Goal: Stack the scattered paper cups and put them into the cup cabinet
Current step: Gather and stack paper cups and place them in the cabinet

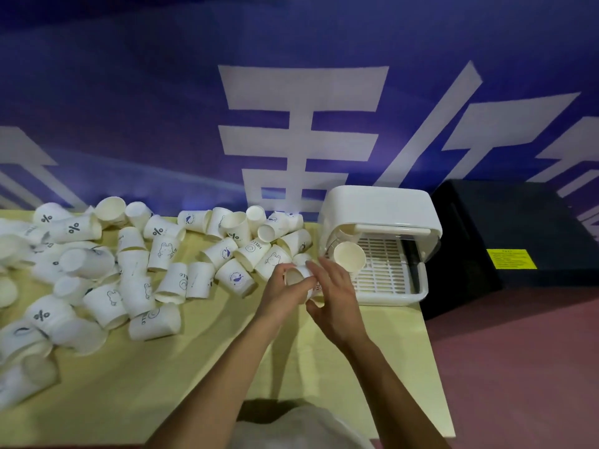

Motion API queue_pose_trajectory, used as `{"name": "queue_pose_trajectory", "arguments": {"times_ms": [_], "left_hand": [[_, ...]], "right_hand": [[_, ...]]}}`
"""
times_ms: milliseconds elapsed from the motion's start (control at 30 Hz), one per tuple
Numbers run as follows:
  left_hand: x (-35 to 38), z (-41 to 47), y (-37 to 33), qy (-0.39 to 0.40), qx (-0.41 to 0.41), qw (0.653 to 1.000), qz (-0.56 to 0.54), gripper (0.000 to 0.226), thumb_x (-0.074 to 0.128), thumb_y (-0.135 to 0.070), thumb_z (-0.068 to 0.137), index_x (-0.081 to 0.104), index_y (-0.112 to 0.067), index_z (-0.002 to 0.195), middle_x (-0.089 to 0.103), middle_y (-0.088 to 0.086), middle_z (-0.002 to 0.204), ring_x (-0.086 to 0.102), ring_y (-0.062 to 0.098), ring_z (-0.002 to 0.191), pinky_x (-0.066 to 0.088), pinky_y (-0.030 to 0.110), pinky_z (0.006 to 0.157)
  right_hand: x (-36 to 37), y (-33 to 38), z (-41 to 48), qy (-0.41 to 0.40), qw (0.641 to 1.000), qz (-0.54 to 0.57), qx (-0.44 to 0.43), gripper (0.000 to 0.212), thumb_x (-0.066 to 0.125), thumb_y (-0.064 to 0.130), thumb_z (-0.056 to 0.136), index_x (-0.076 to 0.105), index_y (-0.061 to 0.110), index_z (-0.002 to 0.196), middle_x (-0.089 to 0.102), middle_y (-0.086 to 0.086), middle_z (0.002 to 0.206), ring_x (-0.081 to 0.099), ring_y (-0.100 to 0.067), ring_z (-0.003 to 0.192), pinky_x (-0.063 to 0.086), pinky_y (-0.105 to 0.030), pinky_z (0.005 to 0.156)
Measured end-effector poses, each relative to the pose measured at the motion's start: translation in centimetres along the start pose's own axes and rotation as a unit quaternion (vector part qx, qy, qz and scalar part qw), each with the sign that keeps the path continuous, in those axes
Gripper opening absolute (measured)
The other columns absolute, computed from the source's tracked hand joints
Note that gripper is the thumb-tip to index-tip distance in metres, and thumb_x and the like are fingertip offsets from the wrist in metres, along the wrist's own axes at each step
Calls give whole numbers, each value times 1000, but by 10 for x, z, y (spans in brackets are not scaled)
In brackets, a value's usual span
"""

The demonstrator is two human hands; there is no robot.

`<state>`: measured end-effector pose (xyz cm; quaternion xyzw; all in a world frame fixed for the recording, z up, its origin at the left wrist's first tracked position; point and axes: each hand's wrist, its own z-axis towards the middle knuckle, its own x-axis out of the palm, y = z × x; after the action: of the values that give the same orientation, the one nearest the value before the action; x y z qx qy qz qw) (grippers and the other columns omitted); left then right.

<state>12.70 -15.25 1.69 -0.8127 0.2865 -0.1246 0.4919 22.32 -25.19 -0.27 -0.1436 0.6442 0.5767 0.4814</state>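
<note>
Several white paper cups (168, 286) lie scattered on their sides across the yellow table (181, 377), from the left edge to the middle. My left hand (282, 290) grips one paper cup (299, 275) with its mouth towards me. My right hand (334, 299) curls round the same cup from the right side, just left of the cup cabinet (382, 205). The white cabinet stands open at the table's right end, with a slotted tray (389, 273) inside. One cup (349, 254) lies in it, mouth facing me.
A black box (518, 234) with a yellow label stands right of the cabinet, off the table. A blue banner with large white characters hangs behind the table. The table's right edge runs just past the cabinet, with red floor beyond.
</note>
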Motion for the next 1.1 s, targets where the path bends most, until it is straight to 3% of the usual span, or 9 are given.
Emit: {"name": "queue_pose_trajectory", "arguments": {"times_ms": [67,167,333,567,700,767,900,1033,1100], "left_hand": [[-4,-3,3,24,14,1000,-3,73,76,-59,53,55,-34,118,65,-6,115,63,11,106,54,33,91],[-15,-8,11,52,24,998,-38,69,75,-63,58,59,-35,119,67,-5,116,67,10,104,54,30,84],[-35,-9,35,23,-3,1000,10,30,71,-36,86,64,-25,113,70,-2,109,69,14,100,50,31,84],[-47,-4,43,10,-15,999,47,19,68,-26,91,65,-21,109,66,2,110,65,20,105,49,37,92],[-52,1,39,20,-10,998,50,12,68,-28,90,65,-27,102,67,-1,106,66,17,103,49,36,92],[-54,3,39,23,-13,998,53,14,68,-28,90,65,-27,103,66,0,107,66,17,102,50,34,90],[-58,2,40,42,-17,998,47,17,68,-32,89,65,-27,106,68,0,109,68,14,98,51,31,84],[-66,-1,36,63,-33,997,33,20,67,-35,90,65,-27,108,67,-1,113,68,13,101,53,31,86],[-72,-3,34,64,-42,997,20,21,67,-36,90,64,-27,110,66,-1,116,68,12,102,53,33,89]], "right_hand": [[-1,-2,-2,-9,1000,20,4,73,80,13,78,52,17,145,48,0,150,39,-24,141,35,-46,115],[-11,-3,-5,-74,993,86,5,62,81,23,83,56,18,138,57,5,138,49,-18,131,40,-38,108],[-32,-11,3,-185,946,200,176,54,82,48,76,50,46,120,61,26,117,60,0,108,52,-24,87],[-40,-24,20,-218,935,182,211,61,80,37,78,40,40,123,60,28,106,58,16,96,42,-3,71],[-32,-27,24,-198,940,153,233,63,82,34,78,40,35,125,57,24,102,58,0,90,42,-13,73],[-28,-32,24,-194,941,142,239,65,81,31,80,42,26,131,57,14,109,56,-9,97,42,-24,79],[-25,-45,30,-152,950,112,248,61,82,25,77,50,16,127,60,1,115,59,-21,103,45,-31,79],[-26,-49,37,-57,960,64,268,68,83,18,72,52,4,131,58,-17,126,55,-34,116,50,-47,96],[-27,-42,31,-78,959,40,268,72,82,12,74,47,-3,134,54,-24,131,49,-40,123,44,-49,103]]}}
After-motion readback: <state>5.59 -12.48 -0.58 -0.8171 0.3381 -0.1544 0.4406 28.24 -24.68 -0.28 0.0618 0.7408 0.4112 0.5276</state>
